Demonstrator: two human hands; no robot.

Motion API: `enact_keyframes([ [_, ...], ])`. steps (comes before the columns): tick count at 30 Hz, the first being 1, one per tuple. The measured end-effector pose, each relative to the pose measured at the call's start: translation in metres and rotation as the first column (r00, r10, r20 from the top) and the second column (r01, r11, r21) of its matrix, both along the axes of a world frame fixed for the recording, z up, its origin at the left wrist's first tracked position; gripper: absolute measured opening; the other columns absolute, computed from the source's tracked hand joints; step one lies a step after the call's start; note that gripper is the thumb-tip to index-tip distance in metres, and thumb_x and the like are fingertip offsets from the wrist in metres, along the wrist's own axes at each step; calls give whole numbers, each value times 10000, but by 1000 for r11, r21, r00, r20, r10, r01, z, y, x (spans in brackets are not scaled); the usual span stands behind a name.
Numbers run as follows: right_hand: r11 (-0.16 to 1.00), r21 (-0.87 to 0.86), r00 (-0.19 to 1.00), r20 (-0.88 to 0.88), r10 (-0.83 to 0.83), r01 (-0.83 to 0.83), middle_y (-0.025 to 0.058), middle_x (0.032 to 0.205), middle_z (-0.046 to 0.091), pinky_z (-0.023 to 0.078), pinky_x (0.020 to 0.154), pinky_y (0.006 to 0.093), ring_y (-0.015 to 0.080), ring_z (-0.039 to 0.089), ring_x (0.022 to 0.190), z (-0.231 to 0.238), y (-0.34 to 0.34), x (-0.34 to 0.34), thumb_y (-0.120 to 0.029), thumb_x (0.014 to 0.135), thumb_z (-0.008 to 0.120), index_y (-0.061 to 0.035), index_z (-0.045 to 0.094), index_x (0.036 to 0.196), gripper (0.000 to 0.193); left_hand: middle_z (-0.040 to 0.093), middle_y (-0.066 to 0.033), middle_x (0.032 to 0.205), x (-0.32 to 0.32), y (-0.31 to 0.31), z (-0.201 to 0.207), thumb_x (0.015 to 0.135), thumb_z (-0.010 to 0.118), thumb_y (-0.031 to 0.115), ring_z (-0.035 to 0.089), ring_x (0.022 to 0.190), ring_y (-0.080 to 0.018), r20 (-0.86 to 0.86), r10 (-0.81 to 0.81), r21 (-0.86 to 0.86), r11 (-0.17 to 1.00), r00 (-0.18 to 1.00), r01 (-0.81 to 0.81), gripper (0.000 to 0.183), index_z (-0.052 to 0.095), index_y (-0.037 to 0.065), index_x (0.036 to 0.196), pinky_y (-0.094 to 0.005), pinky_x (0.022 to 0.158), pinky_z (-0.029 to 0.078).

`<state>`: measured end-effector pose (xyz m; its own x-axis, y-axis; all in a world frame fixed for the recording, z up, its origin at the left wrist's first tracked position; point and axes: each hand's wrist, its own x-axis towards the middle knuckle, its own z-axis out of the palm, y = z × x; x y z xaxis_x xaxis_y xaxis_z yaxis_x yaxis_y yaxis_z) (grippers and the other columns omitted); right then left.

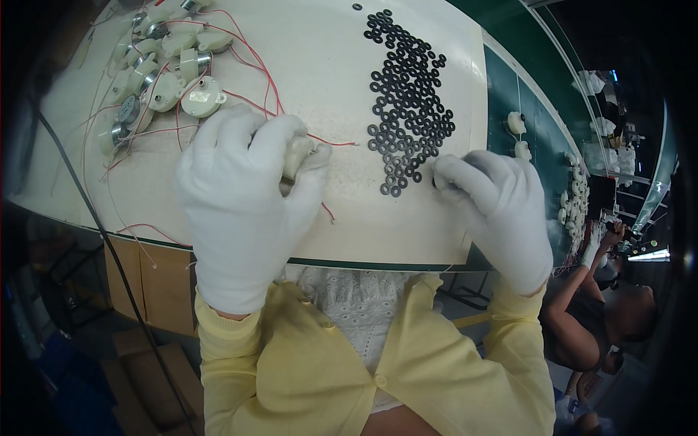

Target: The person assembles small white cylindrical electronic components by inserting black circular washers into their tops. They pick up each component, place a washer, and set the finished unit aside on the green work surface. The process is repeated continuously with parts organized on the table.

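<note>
My left hand [243, 196], in a white glove, is closed around a small motor with a cream-white plastic housing [296, 157]. Red wires come out near this hand, and the fingers cover much of the motor. To the right, my gloved right hand [502, 207] pinches a small black ring [435, 182] between thumb and fingertips; only its edge shows. Just left of those fingertips, many loose black rings [411, 94] are spread on the white tabletop [327, 80]. Beyond my left hand lies a heap of similar motors [202, 98] with silver cans and red and white wires.
A green strip [502, 80] runs along the table's right side, carrying more white motors [574, 196]. Farther right, a person [582, 312] works with gloved hands. A black cable [94, 211] hangs at the left; cardboard boxes [149, 283] stand below the table edge.
</note>
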<state>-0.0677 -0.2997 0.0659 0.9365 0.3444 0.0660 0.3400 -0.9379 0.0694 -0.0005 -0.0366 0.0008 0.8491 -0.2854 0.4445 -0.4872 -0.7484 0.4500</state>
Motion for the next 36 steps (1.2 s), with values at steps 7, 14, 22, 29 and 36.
enact_keyframes([
  [7,1000,-6,1000,-15,14,-14,-6,851,623,450,720,371,233,619,763,6,-2,-6,-158,802,774,-188,722,1045,250,635,-122,1007,0,0,0,794,836,180,633,976,-337,21,-16,6,1000,1000,16,280,713,91,1030,-451,811,503],
  [14,989,145,988,-149,43,-21,18,820,652,481,683,378,249,644,723,9,-10,9,-172,772,816,-186,722,999,246,624,-86,923,2,-3,-2,742,843,186,635,931,-322,103,-1,-6,1000,995,2,249,694,120,931,-450,760,518],
  [22,958,268,981,-188,-49,99,18,770,632,476,617,382,247,634,668,-1,-18,4,-263,857,775,-160,751,995,174,614,-91,932,0,-3,-3,759,846,189,631,931,-324,104,-5,9,1000,995,4,255,704,108,955,-456,765,512],
  [29,999,22,1000,-3,24,-24,48,769,684,498,639,363,259,681,699,-4,-9,-3,-327,873,776,-153,764,995,213,608,-106,921,-1,-2,-5,807,837,208,625,908,-326,123,-32,5,999,992,31,243,702,89,970,-450,755,502],
  [36,564,616,810,-559,-179,550,51,756,681,520,710,350,258,674,695,-10,-34,-2,-206,843,806,-135,762,1051,224,608,-116,918,-1,-2,-5,826,820,208,624,906,-335,144,-47,2,999,988,47,241,705,79,993,-464,755,497],
])
